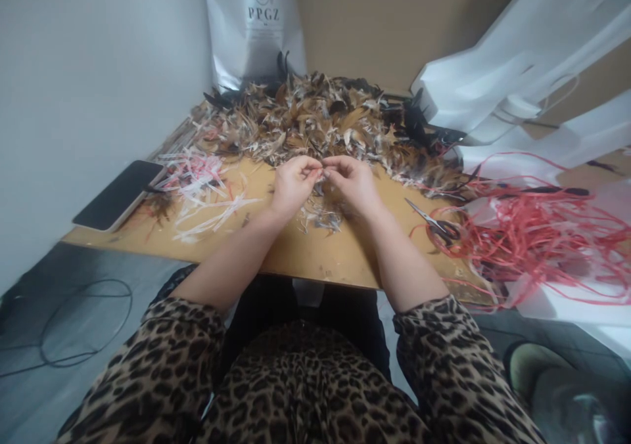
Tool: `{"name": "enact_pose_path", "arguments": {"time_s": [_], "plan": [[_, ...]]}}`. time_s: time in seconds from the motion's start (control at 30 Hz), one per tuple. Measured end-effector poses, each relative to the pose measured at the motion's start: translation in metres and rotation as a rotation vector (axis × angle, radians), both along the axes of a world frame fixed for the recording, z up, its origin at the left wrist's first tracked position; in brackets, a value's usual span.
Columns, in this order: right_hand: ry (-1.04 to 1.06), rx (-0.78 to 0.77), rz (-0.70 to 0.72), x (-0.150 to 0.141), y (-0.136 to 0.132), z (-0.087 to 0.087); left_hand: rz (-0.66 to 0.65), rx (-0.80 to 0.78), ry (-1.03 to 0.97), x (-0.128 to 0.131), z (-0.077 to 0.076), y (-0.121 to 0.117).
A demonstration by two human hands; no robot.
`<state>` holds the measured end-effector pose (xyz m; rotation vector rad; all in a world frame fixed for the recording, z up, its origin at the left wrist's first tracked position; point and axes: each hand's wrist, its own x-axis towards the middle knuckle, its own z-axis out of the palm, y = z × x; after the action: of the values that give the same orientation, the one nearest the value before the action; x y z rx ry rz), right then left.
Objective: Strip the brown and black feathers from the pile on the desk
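Note:
My left hand (293,182) and my right hand (352,180) meet over the middle of a wooden board (315,250), fingertips pinched together on a small feather bit that is too small to make out clearly. A few loose feather scraps (323,217) lie just below the hands. Behind them spreads a big heap of brown, white and black feathers (315,119). Both sleeves have a leopard print.
Scissors (436,222) lie right of my right hand beside a tangle of red string (537,234). White and pink paper strips (202,188) and a dark phone (118,194) lie at the left. A silver bag (256,23) stands behind; white foam sheets (532,69) are at right.

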<state>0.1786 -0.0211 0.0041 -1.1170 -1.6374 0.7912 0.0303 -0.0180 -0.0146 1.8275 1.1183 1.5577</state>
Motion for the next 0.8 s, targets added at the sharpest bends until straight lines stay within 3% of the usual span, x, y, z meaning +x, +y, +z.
{"name": "enact_pose_path", "arguments": {"time_s": [0.2, 0.4, 0.67, 0.8], "plan": [[-0.021, -0.085, 0.025, 0.001, -0.005, 0.011, 0.051, 0.121, 0.108, -0.003, 0.0, 0.0], [0.011, -0.101, 0.028, 0.001, -0.003, 0.009, 0.028, 0.028, 0.066, -0.003, 0.006, -0.006], [-0.197, 0.199, -0.205, 0.003, -0.001, 0.003, -0.068, -0.173, -0.2, 0.001, -0.005, 0.002], [-0.273, 0.31, -0.245, 0.01, 0.004, 0.0, -0.113, -0.318, -0.302, 0.001, -0.004, 0.007]]}}
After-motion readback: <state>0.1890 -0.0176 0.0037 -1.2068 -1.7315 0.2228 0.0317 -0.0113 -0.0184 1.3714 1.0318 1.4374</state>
